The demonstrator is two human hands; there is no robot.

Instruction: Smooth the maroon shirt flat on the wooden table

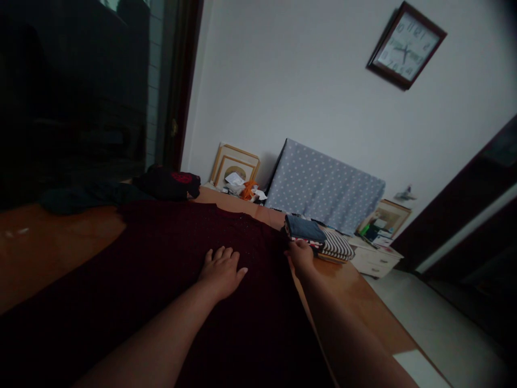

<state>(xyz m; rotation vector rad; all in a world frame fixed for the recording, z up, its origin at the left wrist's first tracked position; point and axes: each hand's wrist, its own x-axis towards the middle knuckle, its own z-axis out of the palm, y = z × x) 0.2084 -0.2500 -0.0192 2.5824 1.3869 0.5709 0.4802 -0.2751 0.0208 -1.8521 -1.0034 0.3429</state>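
Observation:
A dark maroon garment (177, 242) lies spread over the wooden table (355, 296). My left hand (222, 272) rests palm down on its middle, fingers apart. At the garment's right edge, beside the folded clothes, my right hand (301, 256) has its fingers closed on the maroon cloth; the fingertips are partly hidden. Just beyond my right hand sits a stack of folded clothes, with a blue denim piece (305, 229) and a black-and-white striped piece (337, 247).
Dark clothes (161, 183) lie at the table's far left. Behind the table are a polka-dot cloth cover (323, 183), picture frames (234, 164) and a white drawer unit (374, 261). A clock (407, 46) hangs on the wall.

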